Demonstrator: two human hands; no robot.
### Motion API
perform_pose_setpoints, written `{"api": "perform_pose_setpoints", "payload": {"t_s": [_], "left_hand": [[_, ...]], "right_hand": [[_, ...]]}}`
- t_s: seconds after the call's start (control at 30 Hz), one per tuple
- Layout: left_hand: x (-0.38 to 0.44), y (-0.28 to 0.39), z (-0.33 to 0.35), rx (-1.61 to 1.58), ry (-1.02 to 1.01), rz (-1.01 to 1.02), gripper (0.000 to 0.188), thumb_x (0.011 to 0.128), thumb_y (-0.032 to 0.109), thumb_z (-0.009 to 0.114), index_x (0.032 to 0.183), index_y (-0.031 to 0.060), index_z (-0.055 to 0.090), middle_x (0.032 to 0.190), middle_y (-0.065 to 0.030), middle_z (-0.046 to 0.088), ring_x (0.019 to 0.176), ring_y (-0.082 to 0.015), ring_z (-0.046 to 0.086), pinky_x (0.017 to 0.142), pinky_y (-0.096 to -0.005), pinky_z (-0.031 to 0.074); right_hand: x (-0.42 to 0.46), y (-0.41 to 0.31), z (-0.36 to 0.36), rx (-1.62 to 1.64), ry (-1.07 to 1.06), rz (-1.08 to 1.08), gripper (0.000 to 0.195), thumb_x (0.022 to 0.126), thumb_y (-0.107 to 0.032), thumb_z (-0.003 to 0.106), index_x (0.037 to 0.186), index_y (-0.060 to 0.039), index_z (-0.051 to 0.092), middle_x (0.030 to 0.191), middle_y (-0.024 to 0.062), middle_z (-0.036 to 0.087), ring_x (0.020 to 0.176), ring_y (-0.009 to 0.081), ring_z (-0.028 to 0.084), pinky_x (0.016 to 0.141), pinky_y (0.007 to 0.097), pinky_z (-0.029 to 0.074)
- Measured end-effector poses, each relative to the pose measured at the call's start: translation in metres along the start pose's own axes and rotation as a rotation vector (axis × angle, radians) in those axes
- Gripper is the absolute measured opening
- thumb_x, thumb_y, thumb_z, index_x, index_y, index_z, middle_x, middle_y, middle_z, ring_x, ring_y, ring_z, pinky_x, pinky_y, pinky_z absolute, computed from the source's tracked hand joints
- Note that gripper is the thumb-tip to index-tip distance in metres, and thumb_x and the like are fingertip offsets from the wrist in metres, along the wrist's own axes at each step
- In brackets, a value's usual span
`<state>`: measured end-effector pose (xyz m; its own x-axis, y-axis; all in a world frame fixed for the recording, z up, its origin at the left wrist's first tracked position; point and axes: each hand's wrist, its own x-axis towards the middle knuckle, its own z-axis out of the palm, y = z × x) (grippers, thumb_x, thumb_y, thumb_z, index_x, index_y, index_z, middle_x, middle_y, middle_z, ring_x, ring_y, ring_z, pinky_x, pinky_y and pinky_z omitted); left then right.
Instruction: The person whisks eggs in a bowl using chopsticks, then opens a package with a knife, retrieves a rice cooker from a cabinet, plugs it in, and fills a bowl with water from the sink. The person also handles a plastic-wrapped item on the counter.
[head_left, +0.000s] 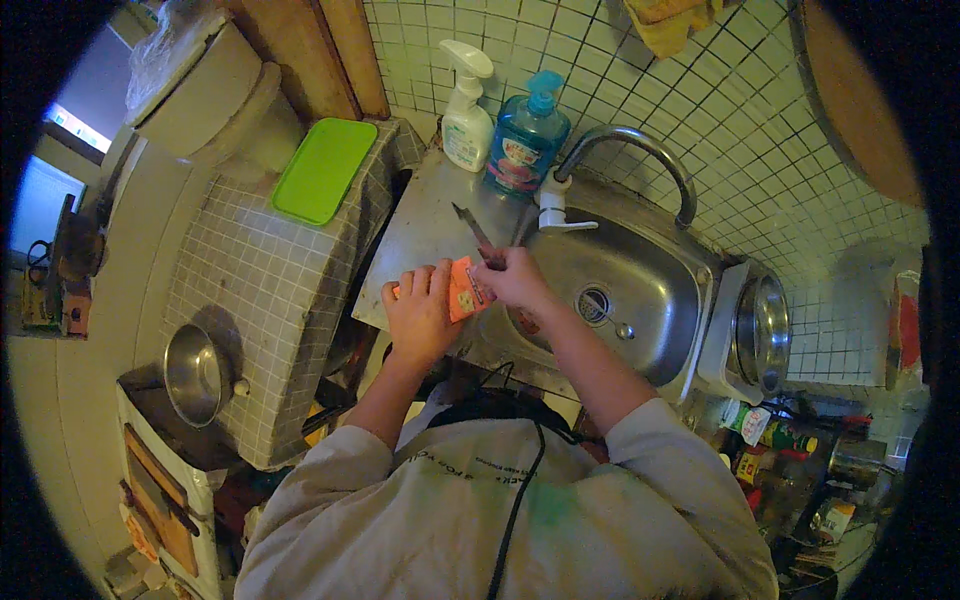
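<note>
My left hand (422, 311) grips an orange packet (463, 291) over the metal drainboard, left of the stainless steel sink (652, 285). My right hand (516, 281) is at the packet's right edge and holds a dark, narrow tool (476, 229), possibly scissors or a knife, its tip pointing up and left. Whether the right fingers also pinch the packet cannot be told. A white spray bottle (466, 127) and a blue pump bottle (525, 146) stand behind the hands, beside the faucet (553, 202). Something reddish (525, 322) lies partly hidden under my right forearm.
A bright green tray or board (325, 171) lies on the tiled counter (255, 262) at left, with a metal bowl (196, 375) near its front. Metal basins (765, 330) stand right of the sink. Bottles and jars (780, 442) crowd the lower right.
</note>
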<state>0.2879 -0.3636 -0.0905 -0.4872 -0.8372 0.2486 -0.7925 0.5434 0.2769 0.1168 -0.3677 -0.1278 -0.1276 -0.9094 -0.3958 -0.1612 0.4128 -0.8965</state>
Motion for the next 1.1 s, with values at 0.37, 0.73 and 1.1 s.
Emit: {"api": "perform_pose_setpoints", "payload": {"t_s": [0.37,0.73,1.1], "left_hand": [[0.008,0.012,-0.009,0.083,-0.078,0.044,0.073,0.053,0.033,0.075,0.116,0.013,0.045,0.099,-0.0049,0.051,0.098,-0.0227,0.047,0.08,-0.0448,0.034],[0.026,0.001,0.005,-0.464,0.287,-0.148,0.068,0.054,0.022,0.075,0.112,0.0056,0.044,0.096,-0.0115,0.05,0.092,-0.0303,0.049,0.075,-0.0409,0.039],[-0.009,-0.058,0.078,-0.764,0.494,-0.389,0.084,0.054,0.011,0.077,0.123,-0.0009,0.031,0.115,-0.0178,0.04,0.108,-0.0308,0.039,0.093,-0.0386,0.033]], "right_hand": [[-0.005,0.02,0.011,0.388,0.082,0.115,0.008,0.078,-0.01,0.058,0.073,-0.0038,0.056,0.065,0.0029,0.055,0.055,0.014,0.052,0.05,0.0281,0.042],[0.007,-0.015,0.034,0.392,0.217,-0.376,0.009,0.078,-0.004,0.051,0.08,-0.0053,0.06,0.075,0.0029,0.058,0.066,0.0123,0.053,0.058,0.0257,0.042],[-0.039,0.048,0.001,0.422,0.508,-0.083,0.01,0.079,-0.007,0.053,0.084,-0.0039,0.06,0.073,0.0018,0.058,0.054,0.0065,0.045,0.049,0.0223,0.037]]}}
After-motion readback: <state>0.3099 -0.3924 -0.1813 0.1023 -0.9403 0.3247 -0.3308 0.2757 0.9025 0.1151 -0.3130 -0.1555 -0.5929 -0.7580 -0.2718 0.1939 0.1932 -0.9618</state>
